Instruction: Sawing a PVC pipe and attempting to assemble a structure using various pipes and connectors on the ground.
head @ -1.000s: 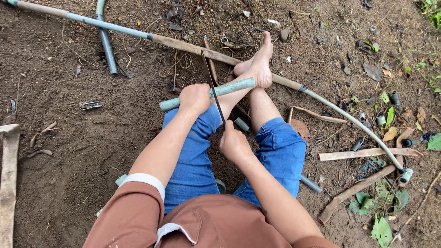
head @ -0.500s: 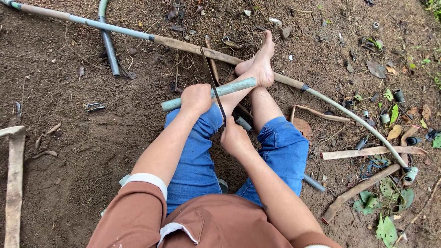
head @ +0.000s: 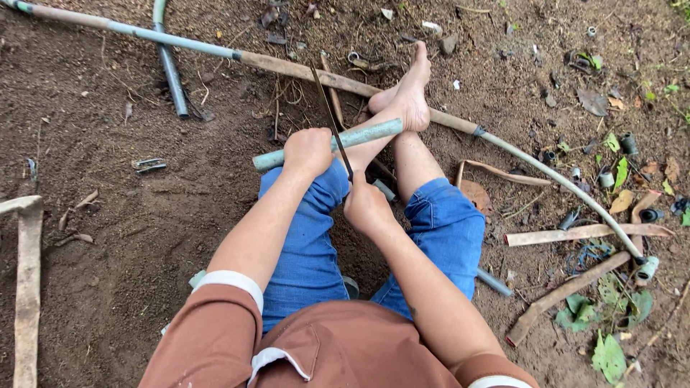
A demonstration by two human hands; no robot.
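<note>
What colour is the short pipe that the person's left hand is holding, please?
The short pipe is pale blue-green, clearest in the head view.

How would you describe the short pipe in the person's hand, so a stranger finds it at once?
Start at the long pipe that curves across the dirt. Just below it sits the person's bare foot. The short pipe runs from that foot to the left hand. Unlike the pipes lying around, it is pale green, held off the ground, and crossed by a thin dark blade.

We note bare brown soil [head: 108, 237] as support. On it: long curved pipe [head: 180, 43] at 12 o'clock, wooden slats [head: 575, 233] at 3, plank [head: 27, 287] at 9.
</note>
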